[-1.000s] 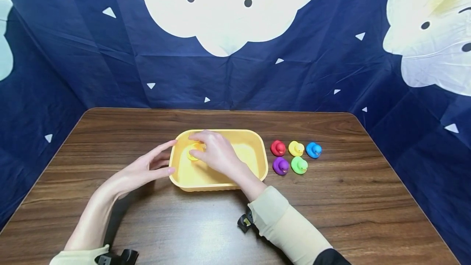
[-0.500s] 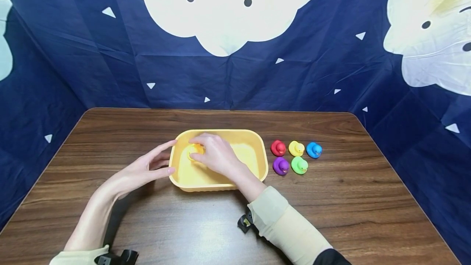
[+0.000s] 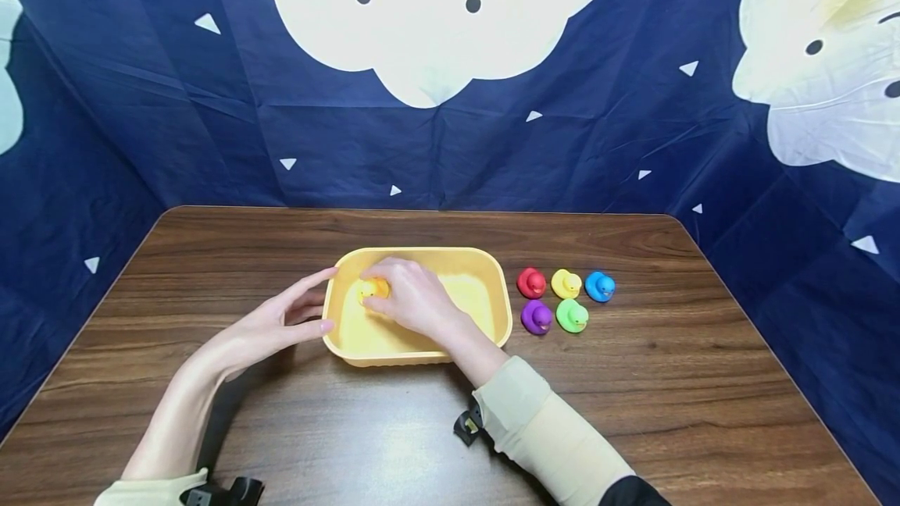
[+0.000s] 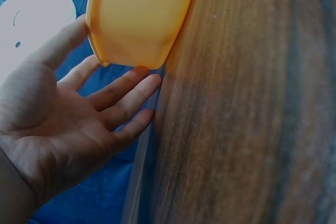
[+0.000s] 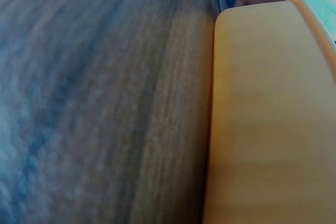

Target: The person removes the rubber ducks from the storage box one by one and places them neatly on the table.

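A yellow plastic basin stands on the table. Inside its left end, my right hand reaches down and pinches a yellow rubber duck between thumb and fingers, which partly cover it. My left hand has its fingers spread, with thumb and fingertips at the basin's left rim. From the left wrist view, this left hand touches the basin's end wall with loosely straight fingers. Only the basin's outer side fills the right wrist view; the right hand is hidden there.
Right of the basin sit several rubber ducks in two rows: red, yellow duck and blue duck behind, purple duck and green duck in front. A blue curtain hangs behind the wooden table.
My right hand has drawn its fingers closer round the duck and lowered slightly, and the duck has turned a little. The left hand stays at the rim.
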Motion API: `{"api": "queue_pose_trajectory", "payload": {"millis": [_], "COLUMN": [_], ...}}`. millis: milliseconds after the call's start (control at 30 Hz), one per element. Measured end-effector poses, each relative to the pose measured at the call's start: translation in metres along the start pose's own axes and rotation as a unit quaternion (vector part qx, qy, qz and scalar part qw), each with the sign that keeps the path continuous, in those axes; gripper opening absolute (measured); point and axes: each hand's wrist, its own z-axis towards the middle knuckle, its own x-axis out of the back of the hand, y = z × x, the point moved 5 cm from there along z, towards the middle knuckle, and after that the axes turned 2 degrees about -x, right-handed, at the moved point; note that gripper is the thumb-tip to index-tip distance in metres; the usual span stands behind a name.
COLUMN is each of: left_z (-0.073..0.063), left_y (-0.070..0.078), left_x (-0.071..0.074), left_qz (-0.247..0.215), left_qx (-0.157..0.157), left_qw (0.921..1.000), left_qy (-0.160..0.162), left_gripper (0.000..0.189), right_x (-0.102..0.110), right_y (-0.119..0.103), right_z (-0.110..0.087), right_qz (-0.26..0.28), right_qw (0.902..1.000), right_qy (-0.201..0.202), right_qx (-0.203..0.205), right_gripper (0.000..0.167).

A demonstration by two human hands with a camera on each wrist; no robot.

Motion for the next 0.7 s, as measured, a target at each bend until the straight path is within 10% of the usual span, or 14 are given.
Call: {"api": "queue_pose_trajectory", "payload": {"millis": [700], "left_z": [-0.0015], "left_y": [0.0013], "left_x": [0.0003], "left_qz": [0.000], "left_qx": [0.009], "left_qw": [1.0000], "left_qy": [-0.003], "left_gripper": [0.079], "right_x": [-0.0006], "right_y": [-0.0011], "right_z": [-0.0002], "right_qz": [-0.007], "right_qw": [0.9999], "right_qy": [-0.001], "right_qx": [0.010], "right_gripper": [0.033]}}
